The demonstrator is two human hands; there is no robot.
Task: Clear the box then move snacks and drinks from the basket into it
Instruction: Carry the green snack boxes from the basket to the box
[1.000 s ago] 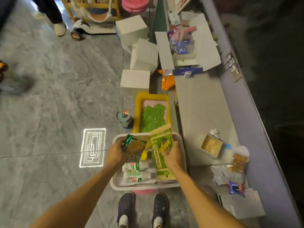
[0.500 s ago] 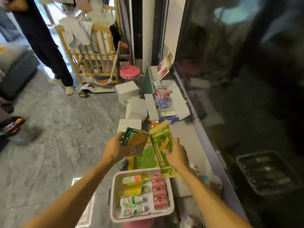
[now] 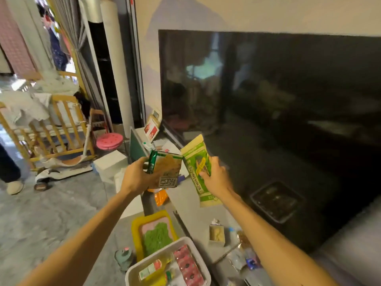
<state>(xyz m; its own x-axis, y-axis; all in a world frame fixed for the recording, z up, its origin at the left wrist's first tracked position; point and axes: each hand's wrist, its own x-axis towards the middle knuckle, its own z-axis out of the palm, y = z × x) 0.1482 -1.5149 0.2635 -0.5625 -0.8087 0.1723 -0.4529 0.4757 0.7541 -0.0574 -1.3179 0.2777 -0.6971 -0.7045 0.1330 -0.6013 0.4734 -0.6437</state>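
My left hand (image 3: 135,178) grips a brown and green snack packet (image 3: 167,169), held up in front of me. My right hand (image 3: 216,179) grips a taller green and tan snack bag (image 3: 196,162) beside it. Both packets hang in the air above the grey ledge (image 3: 185,205). Low down stands the white basket (image 3: 167,247), with drink bottles (image 3: 151,268) and a red pack (image 3: 188,265) in it. The open box (image 3: 165,144) on the ledge is mostly hidden behind the packets.
A yellow tray with green stuff (image 3: 153,232) lies before the basket. White blocks (image 3: 110,164), a pink stool (image 3: 109,140) and a wooden crib (image 3: 51,129) stand on the left. A small carton (image 3: 216,233) and wrappers (image 3: 243,256) lie on the ledge. A dark screen (image 3: 278,110) fills the right.
Both hands have lifted the two packets out of the basket and carried them up and forward. My view has risen from the floor toward the wall.
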